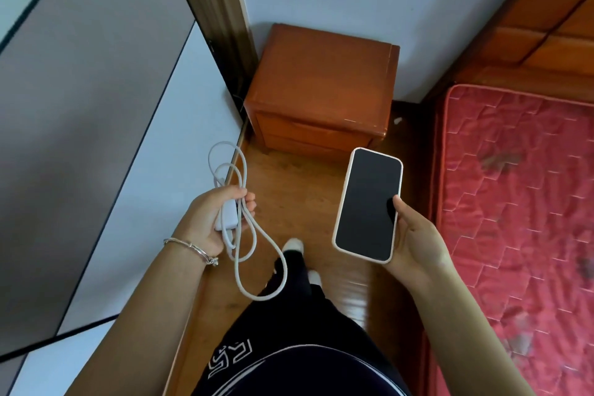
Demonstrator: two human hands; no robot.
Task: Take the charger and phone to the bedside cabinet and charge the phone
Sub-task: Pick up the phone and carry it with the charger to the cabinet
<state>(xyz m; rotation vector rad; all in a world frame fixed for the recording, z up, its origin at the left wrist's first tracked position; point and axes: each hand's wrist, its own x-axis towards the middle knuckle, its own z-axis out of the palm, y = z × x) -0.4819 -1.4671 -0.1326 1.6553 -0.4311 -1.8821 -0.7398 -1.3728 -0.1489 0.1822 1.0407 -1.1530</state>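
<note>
Now charger (227, 215) in left hand (209, 219), phone (368, 204) in right hand (414, 231).

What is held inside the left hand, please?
The left hand holds the white charger with its cable hanging in loops. The palm covers part of the charger, so its plug pins cannot be seen.

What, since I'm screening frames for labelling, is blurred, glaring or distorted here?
Head view: phone and charger are sharp; the foot is motion-blurred; soft glare lies on the floor; the wide-angle lens slants the grey panel edges.
</note>
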